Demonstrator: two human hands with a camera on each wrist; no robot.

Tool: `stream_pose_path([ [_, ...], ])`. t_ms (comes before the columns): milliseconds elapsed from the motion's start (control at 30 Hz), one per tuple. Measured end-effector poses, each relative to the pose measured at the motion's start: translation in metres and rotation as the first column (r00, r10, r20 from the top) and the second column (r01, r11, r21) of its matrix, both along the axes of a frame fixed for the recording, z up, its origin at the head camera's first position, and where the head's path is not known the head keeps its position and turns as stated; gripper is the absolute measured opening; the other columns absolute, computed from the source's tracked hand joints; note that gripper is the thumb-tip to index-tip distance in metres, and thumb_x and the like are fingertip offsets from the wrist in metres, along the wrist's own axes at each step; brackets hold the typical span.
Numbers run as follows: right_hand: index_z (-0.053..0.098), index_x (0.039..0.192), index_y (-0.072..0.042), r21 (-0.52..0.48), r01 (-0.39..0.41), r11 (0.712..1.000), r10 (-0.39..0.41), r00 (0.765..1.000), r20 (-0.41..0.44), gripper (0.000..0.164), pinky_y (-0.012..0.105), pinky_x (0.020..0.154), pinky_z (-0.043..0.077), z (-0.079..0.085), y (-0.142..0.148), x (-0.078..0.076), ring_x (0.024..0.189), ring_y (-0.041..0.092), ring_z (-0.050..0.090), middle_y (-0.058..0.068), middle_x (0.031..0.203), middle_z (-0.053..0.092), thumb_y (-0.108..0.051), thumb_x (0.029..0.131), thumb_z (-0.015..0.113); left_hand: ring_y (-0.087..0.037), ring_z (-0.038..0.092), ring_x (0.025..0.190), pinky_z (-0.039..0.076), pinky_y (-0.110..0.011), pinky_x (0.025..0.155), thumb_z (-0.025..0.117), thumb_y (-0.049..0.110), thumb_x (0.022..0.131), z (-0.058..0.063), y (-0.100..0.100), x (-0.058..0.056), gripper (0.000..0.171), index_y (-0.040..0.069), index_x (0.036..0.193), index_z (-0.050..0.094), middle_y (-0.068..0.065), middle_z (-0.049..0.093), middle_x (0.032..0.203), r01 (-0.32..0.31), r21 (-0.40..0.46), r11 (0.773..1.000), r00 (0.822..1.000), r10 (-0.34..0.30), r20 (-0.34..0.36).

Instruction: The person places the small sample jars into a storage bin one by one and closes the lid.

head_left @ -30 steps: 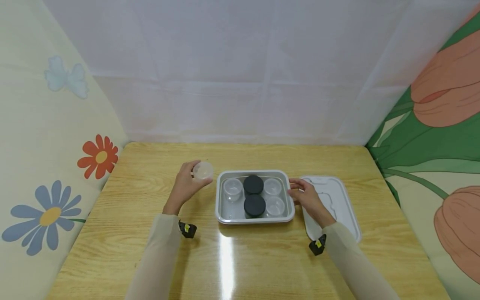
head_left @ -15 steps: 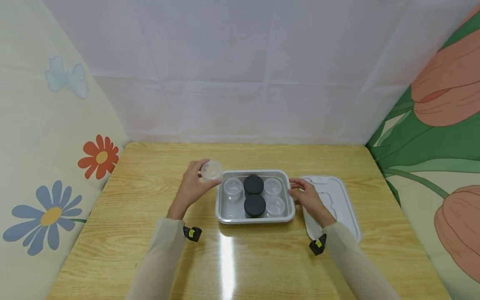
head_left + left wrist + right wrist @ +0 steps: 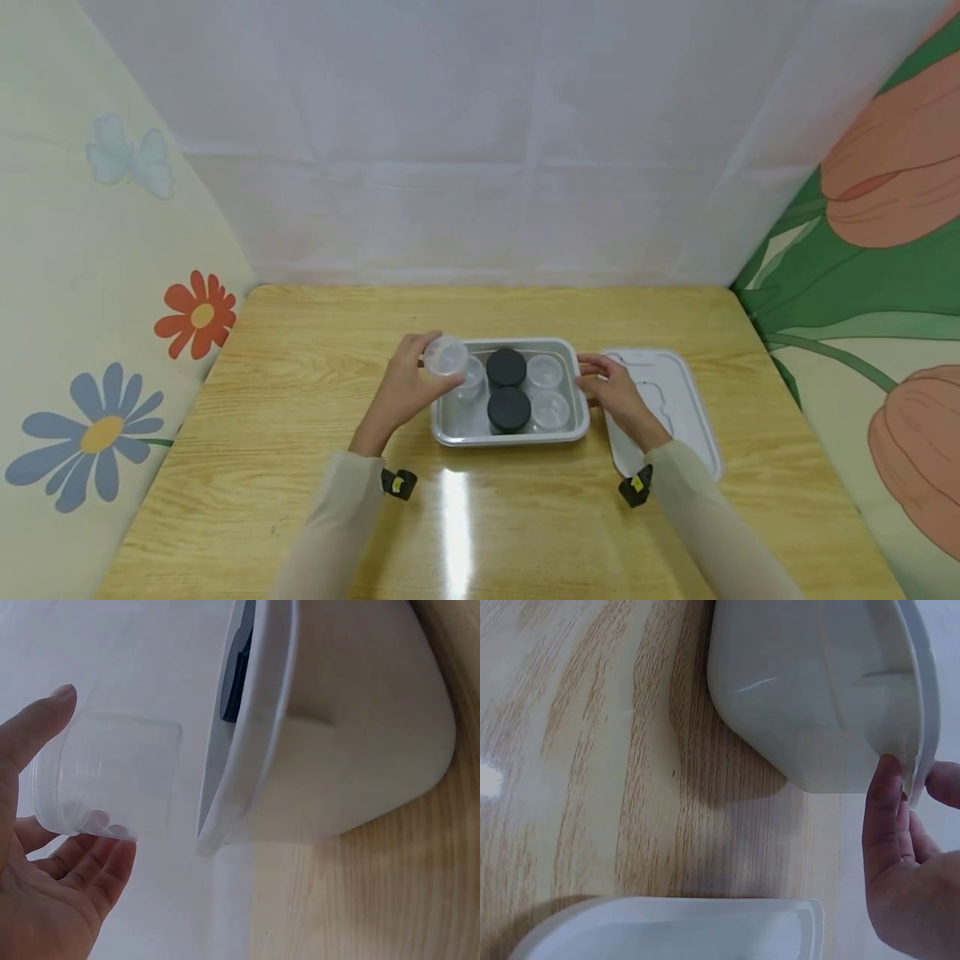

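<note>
My left hand [image 3: 405,387] grips a small clear plastic jar [image 3: 446,357] around its ribbed top, above the left end of a white rectangular bin [image 3: 468,440]. In the left wrist view the jar [image 3: 124,776] stays apart from the bin's rim, with thumb and fingers on opposite sides of it. My right hand [image 3: 615,396] pinches the bin's right rim, as the right wrist view shows. Inside the bin stand two jars with black lids [image 3: 509,409] at the middle, two clear jars [image 3: 550,410] on the right and one clear jar [image 3: 472,379] on the left, partly hidden.
A white bin lid [image 3: 693,417] lies on the wooden table [image 3: 300,517], right of the bin and partly under my right forearm. A white cloth [image 3: 480,167] hangs behind the table. Flower-printed cloths stand at both sides.
My left hand has moved right with the clear jar, from beside the bin to above its left end. The right hand keeps its hold on the rim.
</note>
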State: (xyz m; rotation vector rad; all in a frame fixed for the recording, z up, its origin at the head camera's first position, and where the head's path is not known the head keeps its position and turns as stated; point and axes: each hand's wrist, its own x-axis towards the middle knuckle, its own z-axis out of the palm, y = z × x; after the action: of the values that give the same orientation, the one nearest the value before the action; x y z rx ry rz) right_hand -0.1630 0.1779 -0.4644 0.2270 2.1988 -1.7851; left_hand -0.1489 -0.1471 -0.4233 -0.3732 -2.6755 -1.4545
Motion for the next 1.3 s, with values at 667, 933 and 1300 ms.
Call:
stream_pose_path([
  [667, 0.046, 0.136, 0.001, 0.017, 0.003, 1.000, -0.002, 1.000, -0.006, 0.046, 0.024, 0.064, 0.055, -0.002, 0.001, -0.001, 0.080, 0.007, 0.056, 0.013, 0.111, 0.054, -0.003, 0.091, 0.057, -0.023, 0.055, 0.090, 0.051, -0.032, 0.072, 0.083, 0.017, 0.072, -0.019, 0.021, 0.024, 0.070, 0.000, 0.131, 0.050, -0.016, 0.055, 0.111, 0.087, -0.068, 0.994, 0.994, -0.091, -0.056],
  [933, 0.045, 0.137, 0.001, 0.018, -0.002, 1.000, 0.003, 1.000, -0.003, 0.047, 0.024, 0.064, 0.055, -0.002, 0.001, -0.001, 0.081, 0.008, 0.056, 0.014, 0.114, 0.054, -0.004, 0.091, 0.056, -0.025, 0.056, 0.092, 0.051, -0.035, 0.072, 0.084, 0.015, 0.069, -0.026, 0.023, 0.029, 0.069, -0.001, 0.127, 0.051, -0.016, 0.056, 0.111, 0.086, -0.077, 0.993, 0.992, -0.093, -0.091],
  [1300, 0.045, 0.137, -0.001, 0.031, -0.004, 0.999, 0.003, 1.000, 0.006, 0.047, 0.025, 0.066, 0.055, -0.002, 0.000, -0.001, 0.083, 0.009, 0.056, 0.015, 0.117, 0.053, -0.005, 0.092, 0.056, -0.028, 0.056, 0.095, 0.051, -0.040, 0.078, 0.085, 0.014, 0.067, -0.029, 0.026, 0.032, 0.067, 0.000, 0.125, 0.052, -0.017, 0.055, 0.111, 0.080, -0.095, 0.992, 0.990, -0.090, -0.111],
])
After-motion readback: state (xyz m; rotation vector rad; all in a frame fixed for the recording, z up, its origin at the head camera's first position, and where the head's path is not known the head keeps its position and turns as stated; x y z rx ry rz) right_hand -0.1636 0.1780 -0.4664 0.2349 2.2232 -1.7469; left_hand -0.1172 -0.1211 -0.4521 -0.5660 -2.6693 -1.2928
